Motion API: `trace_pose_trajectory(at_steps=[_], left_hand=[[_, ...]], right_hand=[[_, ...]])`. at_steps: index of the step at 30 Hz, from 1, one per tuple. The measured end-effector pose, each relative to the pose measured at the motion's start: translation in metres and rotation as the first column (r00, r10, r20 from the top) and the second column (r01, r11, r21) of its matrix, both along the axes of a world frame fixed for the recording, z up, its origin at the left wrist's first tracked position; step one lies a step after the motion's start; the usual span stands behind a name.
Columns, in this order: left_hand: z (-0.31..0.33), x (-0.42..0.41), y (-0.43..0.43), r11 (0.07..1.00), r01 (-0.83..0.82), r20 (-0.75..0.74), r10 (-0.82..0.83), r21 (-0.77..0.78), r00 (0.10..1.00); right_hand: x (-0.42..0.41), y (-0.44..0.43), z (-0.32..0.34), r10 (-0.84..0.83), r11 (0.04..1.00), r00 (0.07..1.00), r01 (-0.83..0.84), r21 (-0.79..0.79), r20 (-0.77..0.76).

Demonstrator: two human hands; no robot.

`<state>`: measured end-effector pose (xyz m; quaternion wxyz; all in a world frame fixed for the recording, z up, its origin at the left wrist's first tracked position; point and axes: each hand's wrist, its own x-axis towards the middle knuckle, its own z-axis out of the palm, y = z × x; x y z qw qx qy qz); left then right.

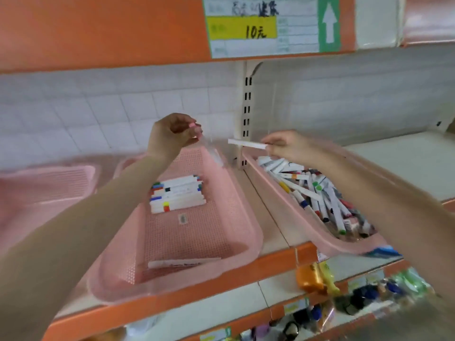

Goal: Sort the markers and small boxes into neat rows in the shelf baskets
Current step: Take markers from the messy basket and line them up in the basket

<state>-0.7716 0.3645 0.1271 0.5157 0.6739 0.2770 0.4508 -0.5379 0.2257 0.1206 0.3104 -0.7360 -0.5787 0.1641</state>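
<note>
The main risk I see is at the handover point between the two hands. My right hand (283,146) pinches one end of a slim white marker (247,143), held level in the air above the gap between the baskets. With so little of it in the fingers, it could tip or slip and drop onto the beige shelf with the orange front edge (270,225), or roll off. My left hand (173,135) is raised over the far end of the middle basket, fingers curled and pinching the top of a limp clear plastic sleeve (209,151). A small pink bit shows at the fingertips, too blurred for me to name. The hanging sleeve could snag the marker or brush the sorted row out of line. The frame is smeared, so I would judge the clearance with care. The middle pink perforated plastic basket (256,232) holds a tidy row of white markers with coloured bands (177,195) lying side by side in its far half, and one loose white piece (182,263) against its near wall. The right pink plastic basket (349,246) holds a jumbled heap of white markers with mixed caps (320,198), crossing at all angles. A third pink basket (49,185) sits at the far left, and I can make out nothing in it.
</note>
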Motion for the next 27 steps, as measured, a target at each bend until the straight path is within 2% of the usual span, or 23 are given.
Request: trace_pose_trajectory(at_steps=[4,6,9,18,20,23,25,27], left_hand=[[-0.011,-0.071,0.014,0.985,-0.17,-0.035,0.169,-0.015,0.985],[-0.016,-0.102,0.015,0.967,-0.253,-0.054,0.252,-0.013,0.966],[-0.023,-0.137,0.012,0.948,-0.317,-0.106,0.317,0.015,0.942],[-0.029,-0.172,0.001,0.913,-0.391,-0.252,0.409,0.12,0.877],[-0.029,-0.169,0.0,0.911,-0.388,-0.268,0.412,0.139,0.871],[-0.027,-0.159,0.0,0.917,-0.374,-0.262,0.398,0.136,0.879],[-0.025,-0.149,-0.001,0.932,-0.353,-0.201,0.361,0.078,0.91],[-0.022,-0.138,-0.002,0.945,-0.326,-0.13,0.326,0.017,0.937]], right_hand=[[-0.048,0.06,-0.017,0.139,0.99,0.982,-0.135,-0.037,0.128],[-0.072,0.081,-0.025,0.216,0.976,0.947,-0.21,-0.052,0.238],[-0.108,0.105,-0.037,0.311,0.95,0.902,-0.29,-0.113,0.3],[-0.149,0.136,-0.07,0.403,0.914,0.781,-0.318,-0.252,0.478],[-0.15,0.136,-0.067,0.396,0.918,0.802,-0.331,-0.22,0.448],[-0.159,0.13,-0.055,0.417,0.909,0.875,-0.399,-0.12,0.245],[-0.168,0.123,-0.047,0.471,0.882,0.868,-0.463,-0.089,0.154],[-0.175,0.117,-0.043,0.51,0.86,0.849,-0.505,-0.074,0.139]])
